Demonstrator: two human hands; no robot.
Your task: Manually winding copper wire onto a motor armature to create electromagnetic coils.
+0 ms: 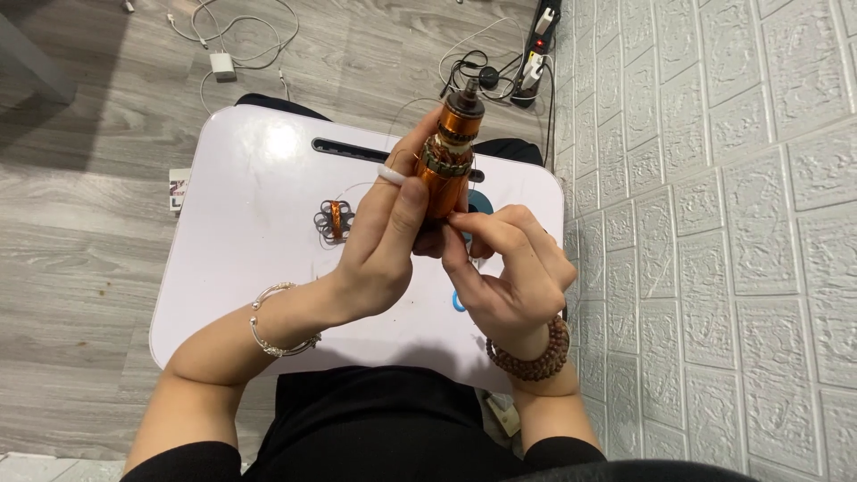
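A copper-wound motor rotor [446, 156] stands nearly upright in the air above the white tabletop [241, 241], its dark shaft tip pointing away from the person. Orange wire windings cover its body, with a grey-green band around the upper part.

The left hand [379, 241] wraps the rotor from the left side; its grip is closed around the rotor's lower body, thumb laid along the front and fingers behind. A white ring [391, 174] sits on 1 finger of that hand, just left of the rotor, and a silver bangle [272, 326] circles the left wrist, nearer the person.

The right hand [509, 272] is just below and to the right of the left grip. Its thumb and forefinger are pressed together at the rotor's lower end; whether they pinch a strand of wire there is too fine to tell. A brown bead bracelet [536, 353] is on the right wrist.

On the tabletop to the left of the left grip, well apart from the rotor, lies a small coil part [333, 220] with orange winding and dark loops around it. A blue object [482, 201] shows partly behind the right hand. A long dark slot [357, 147] runs along the tabletop's far edge. Beyond it, on the grey wood floor [89, 178], lie white cables with a charger [221, 64], and a power strip [540, 36] rests against the white brick-pattern wall [714, 223].
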